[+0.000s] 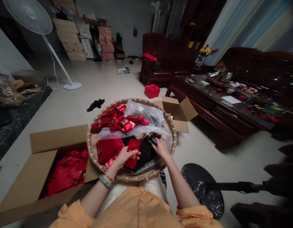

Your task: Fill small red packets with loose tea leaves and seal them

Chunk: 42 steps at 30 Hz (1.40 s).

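In the round woven bamboo tray (131, 102): a heap of loose dark tea leaves (143, 152) lies on a clear plastic bag (146, 114), with glossy red packets (120, 122) scattered beyond it and a stack of red packets (108, 150) just beside it.

Left hand (124, 157): closed on a flat red packet (134, 154), which it holds tilted over the tray, next to the tea leaves.

Right hand (162, 148): fingers pinched around a small dark implement (152, 141), its end at the tea leaves; its exact kind is too small to tell.

Left wrist: a pale green bangle (105, 181) sits beside a thin gold bangle (109, 178).

Around the tray: an open cardboard box (42, 171) full of red bags (65, 172) stands to the left, touching the rim; a second open cardboard box (178, 110) stands just behind the tray.

Floor: a red box (152, 91) and a black cloth (95, 105) lie well apart; a black plastic bag (201, 190) lies to the right.

Far right: a dark wooden worktop (220, 107) carries papers and small items.
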Motion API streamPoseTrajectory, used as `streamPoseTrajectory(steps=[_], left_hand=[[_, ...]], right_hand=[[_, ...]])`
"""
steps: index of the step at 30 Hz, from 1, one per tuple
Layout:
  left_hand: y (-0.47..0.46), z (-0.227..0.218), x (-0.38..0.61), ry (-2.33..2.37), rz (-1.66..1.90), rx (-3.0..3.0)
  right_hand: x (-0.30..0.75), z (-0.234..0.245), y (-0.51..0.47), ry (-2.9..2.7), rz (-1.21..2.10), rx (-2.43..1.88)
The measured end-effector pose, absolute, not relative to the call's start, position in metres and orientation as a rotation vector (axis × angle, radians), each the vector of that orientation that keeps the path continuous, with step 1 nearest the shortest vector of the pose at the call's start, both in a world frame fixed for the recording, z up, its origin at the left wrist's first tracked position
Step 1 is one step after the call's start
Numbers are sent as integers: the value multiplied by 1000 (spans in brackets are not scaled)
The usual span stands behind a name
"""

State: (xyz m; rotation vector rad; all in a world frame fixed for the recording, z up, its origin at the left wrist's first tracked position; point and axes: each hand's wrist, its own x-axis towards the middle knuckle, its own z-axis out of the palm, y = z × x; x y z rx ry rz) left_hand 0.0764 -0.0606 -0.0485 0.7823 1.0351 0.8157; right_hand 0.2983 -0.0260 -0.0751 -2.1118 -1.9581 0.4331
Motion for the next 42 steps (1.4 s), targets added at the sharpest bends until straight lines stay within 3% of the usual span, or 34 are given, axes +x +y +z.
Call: streamPoseTrajectory(steps=[4, 11, 21, 31, 42], left_hand=[[-60, -51, 80, 985, 842, 721], [-62, -52, 77, 1055, 903, 732], [-62, -52, 84, 1052, 815, 889], [-66, -47, 82, 1048, 767, 904], [-65, -53, 72, 800, 686, 607]], right_hand=[[312, -95, -29, -2049, 471, -2256], [320, -96, -29, -1928, 546, -2010], [303, -20, -44, -1848, 1017, -1310], [265, 2, -43, -1923, 1019, -1355], [268, -13, -31, -1811, 1060, -1403]])
